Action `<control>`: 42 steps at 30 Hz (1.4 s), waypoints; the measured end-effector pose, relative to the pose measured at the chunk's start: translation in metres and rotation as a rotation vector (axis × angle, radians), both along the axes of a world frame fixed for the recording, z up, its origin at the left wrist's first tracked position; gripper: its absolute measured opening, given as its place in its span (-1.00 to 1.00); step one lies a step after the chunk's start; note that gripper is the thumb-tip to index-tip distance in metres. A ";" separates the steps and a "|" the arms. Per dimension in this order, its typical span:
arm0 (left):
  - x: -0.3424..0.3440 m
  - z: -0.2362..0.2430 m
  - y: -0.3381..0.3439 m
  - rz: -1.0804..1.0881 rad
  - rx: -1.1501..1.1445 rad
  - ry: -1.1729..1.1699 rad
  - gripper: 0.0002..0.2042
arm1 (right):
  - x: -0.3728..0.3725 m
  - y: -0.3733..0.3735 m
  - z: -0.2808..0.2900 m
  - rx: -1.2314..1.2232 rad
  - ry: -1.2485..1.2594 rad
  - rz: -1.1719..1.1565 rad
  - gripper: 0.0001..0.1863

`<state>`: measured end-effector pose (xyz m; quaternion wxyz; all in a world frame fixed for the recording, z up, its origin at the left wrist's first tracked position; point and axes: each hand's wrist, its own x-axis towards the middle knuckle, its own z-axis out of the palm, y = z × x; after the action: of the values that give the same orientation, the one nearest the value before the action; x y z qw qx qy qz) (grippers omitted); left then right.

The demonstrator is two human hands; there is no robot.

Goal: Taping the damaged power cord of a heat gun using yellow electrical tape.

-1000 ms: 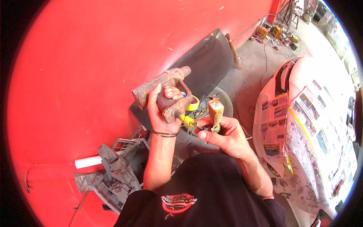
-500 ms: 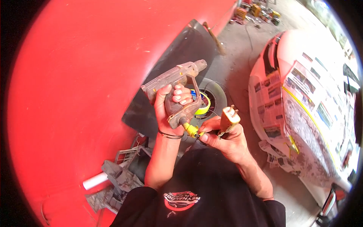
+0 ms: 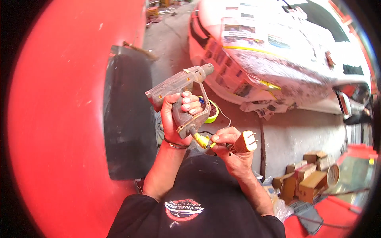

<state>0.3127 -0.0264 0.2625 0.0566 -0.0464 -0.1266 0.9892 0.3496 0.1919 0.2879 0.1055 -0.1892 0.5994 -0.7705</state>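
Note:
My left hand (image 3: 188, 104) is closed around the handle of a worn, grey-brown heat gun (image 3: 174, 85), its nozzle tilted up to the right. Yellow tape (image 3: 201, 140) wraps the cord where it leaves the handle's base. Just right of that, my right hand (image 3: 237, 160) is closed, thumb and forefinger pinching the cord near the tape's end. The same hand also holds a brown and pale yellow plug (image 3: 249, 141), with its metal prongs pointing right. Behind the gun a yellow-green ring (image 3: 214, 114) shows in part; the gun hides the rest.
A red panel (image 3: 67, 107) fills the left side, with a dark panel (image 3: 129, 119) leaning beside it. Ahead to the right stands a white car (image 3: 317, 51) partly masked with newspaper (image 3: 242, 37). Cardboard boxes (image 3: 311, 184) lie at the lower right.
My view has turned to the right, bringing more of the car and the boxes into sight. Both hands keep their holds; the plug has tipped further to the right.

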 end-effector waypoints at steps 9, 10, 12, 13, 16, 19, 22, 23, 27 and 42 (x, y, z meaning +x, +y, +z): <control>-0.013 0.010 0.099 -0.085 -0.153 -0.037 -0.82 | 0.026 0.090 0.012 0.262 0.217 -0.377 -0.63; -0.016 0.013 0.112 -0.066 -0.172 -0.047 -0.82 | 0.024 0.103 0.016 0.259 0.215 -0.389 -0.63; -0.018 0.017 0.138 -0.065 -0.195 -0.048 -0.82 | 0.019 0.132 0.022 0.341 0.314 -0.434 -0.65; -0.017 0.017 0.150 -0.054 -0.213 -0.050 -0.82 | 0.019 0.145 0.020 0.335 0.310 -0.443 -0.65; -0.018 0.018 0.186 -0.055 -0.252 -0.054 -0.82 | 0.016 0.186 0.017 0.355 0.399 -0.449 -0.67; -0.020 0.019 0.220 -0.064 -0.267 -0.048 -0.82 | 0.013 0.222 0.018 0.290 0.379 -0.430 -0.60; -0.024 0.019 0.257 -0.098 -0.270 -0.028 -0.85 | 0.011 0.260 0.014 0.234 0.444 -0.461 -0.61; -0.026 0.019 0.270 -0.123 -0.264 -0.013 -0.86 | 0.016 0.275 0.014 0.214 0.351 -0.420 -0.66; -0.040 0.029 0.330 -0.168 -0.225 -0.010 -0.84 | 0.015 0.336 0.013 0.183 0.252 -0.415 -0.68; -0.090 0.015 0.655 -0.623 -0.584 0.225 -0.80 | 0.081 0.591 -0.063 -0.210 -0.506 -1.034 -0.63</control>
<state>0.2230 0.6288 0.2776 0.3500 0.0117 0.1851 0.9182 0.4311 0.7824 0.2252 -0.1638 0.3086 0.4903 -0.7985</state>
